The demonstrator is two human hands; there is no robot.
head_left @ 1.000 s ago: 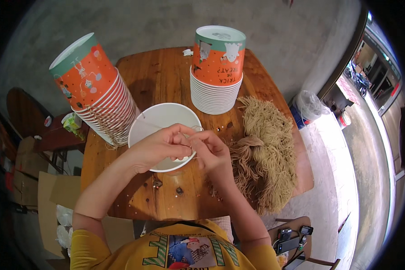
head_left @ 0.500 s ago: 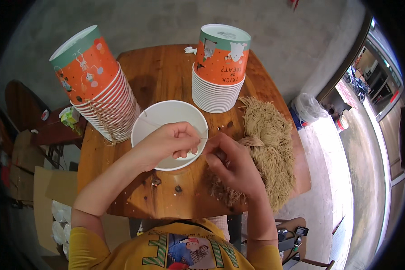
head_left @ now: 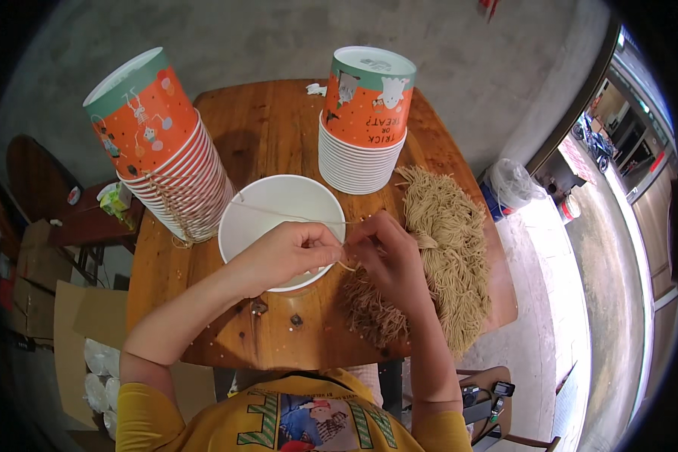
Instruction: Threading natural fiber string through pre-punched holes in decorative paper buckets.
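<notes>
A white paper bucket [head_left: 279, 193] stands mouth up at the middle of the table. From the left side of its rim a thin beige cord [head_left: 290, 218] stretches across the mouth to my hands. My left hand [head_left: 297, 250], over the bucket's near right side, pinches the cord with thumb and forefinger. Just right of the rim, my right hand [head_left: 388, 256] has its fingertips closed on the cord too, almost touching the left. A short cord end hangs below the fingertips. Beside my right hand lies a big heap of cut beige cords [head_left: 452, 252], bunched near its middle.
Two stacks of upturned orange and green paper buckets stand farther back: a leaning left stack [head_left: 147, 117] with cords hanging down its side, and a right stack [head_left: 361, 162]. An open cardboard box [head_left: 90, 316] sits low at the left, a chair [head_left: 497, 384] at the lower right.
My left hand has turned and lowered a little, its fingers now curled in closer to my right hand. The cord across the bucket shows as a longer, straighter line.
</notes>
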